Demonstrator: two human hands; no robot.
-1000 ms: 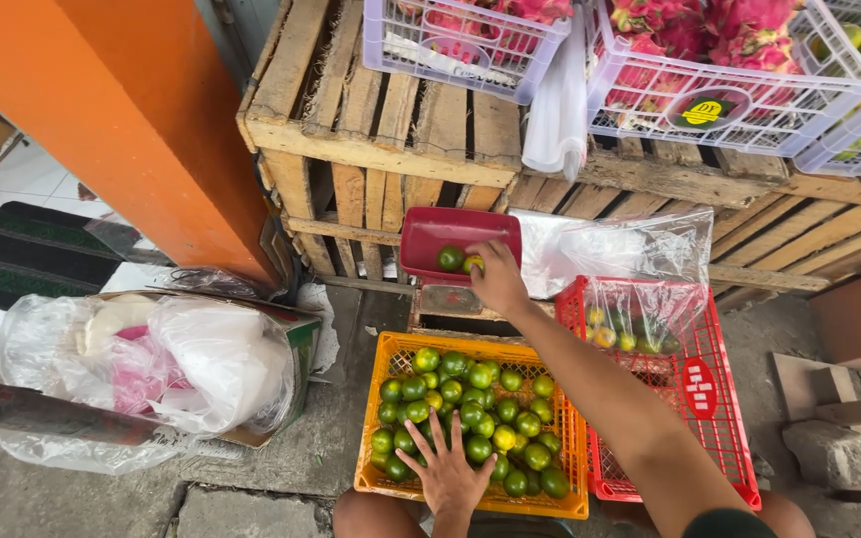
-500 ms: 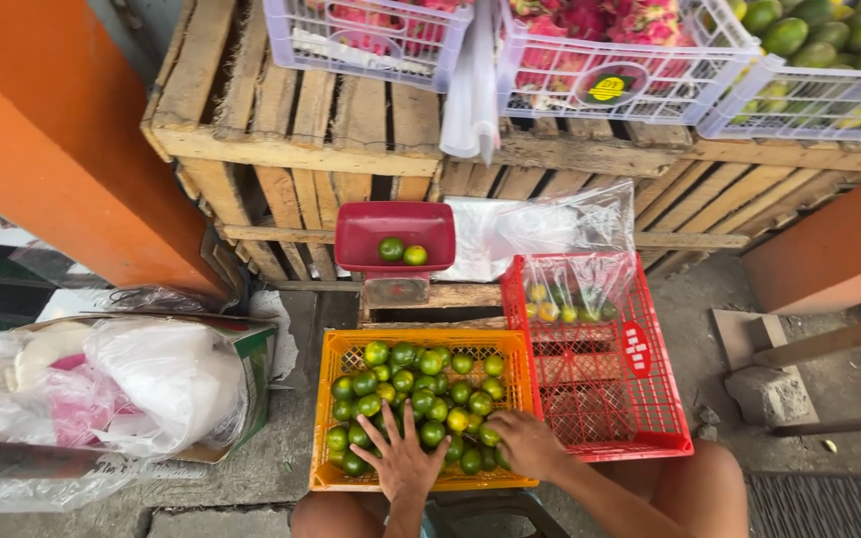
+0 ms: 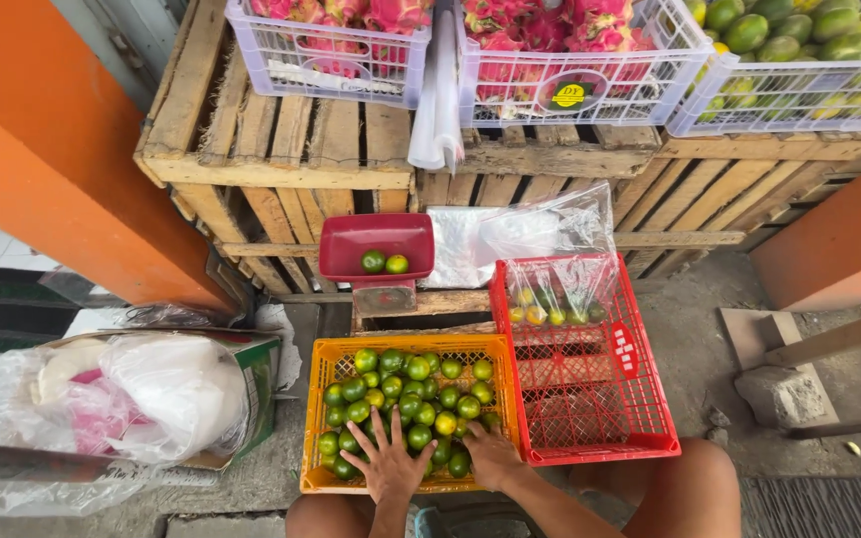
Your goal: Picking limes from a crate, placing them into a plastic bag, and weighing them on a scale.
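- Far beyond my hands stand the wooden crates (image 3: pixel 281 149), and they carry white baskets (image 3: pixel 336 55) with pink dragon fruits and, to the right, green mangoes (image 3: pixel 799 35).
- To the left of my hands lies a big clear plastic bag (image 3: pixel 102 413) with white and pink things inside, on top of a green carton.
- Just to the right of my right hand is the red plastic crate (image 3: pixel 590 399); at its far end stands a clear bag (image 3: pixel 550 289) with a few small yellow-green fruits inside.
- Under both of my hands is the orange crate (image 3: pixel 316 478) on the floor, full of small citrus fruits (image 3: pixel 406 399), most of them green and some yellow.
- Straight ahead of my hands, behind the orange crate, is the red scale tray (image 3: pixel 376 244), and two fruits lie in it, one green and one more yellow.
- My left hand (image 3: pixel 386 460) is open, with the fingers spread wide and the palm down, and it rests on the fruits at the near side of the orange crate.
- My right hand (image 3: pixel 495 456) is at the near right corner of the same crate, with the fingers curled down among the fruits; I cannot tell whether it grips one.
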